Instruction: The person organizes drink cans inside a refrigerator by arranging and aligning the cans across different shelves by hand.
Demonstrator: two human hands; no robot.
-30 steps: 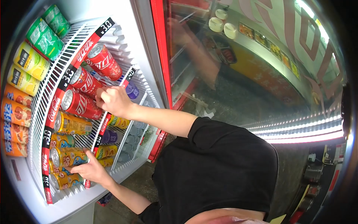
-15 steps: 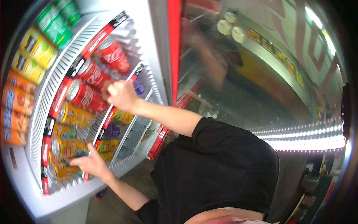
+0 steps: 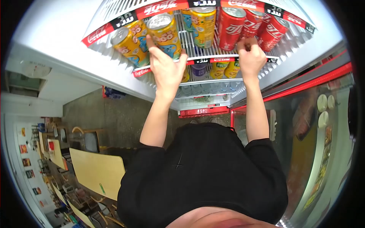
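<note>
My left hand reaches up to a yellow can on the fridge's upper shelf. Its index finger lies along the can's left side, its thumb is apart near the lower right, and no firm grip shows. My right hand is closed, fingers curled together at the lower end of a red can; what its fingertips hold, if anything, is hidden. Left of that hand stands another red can, and to its right one more red can. A yellow-orange can stands between my hands.
A red-and-black price strip edges the upper shelf. Below are a shelf with yellow and purple drinks, then bottles. The open glass door is at right. Wooden tables and chairs stand at lower left.
The view has swung round, so the fridge now spans the top and tables show at left. Both hands remain at the same shelf, left by the yellow cans, right by the red ones.
</note>
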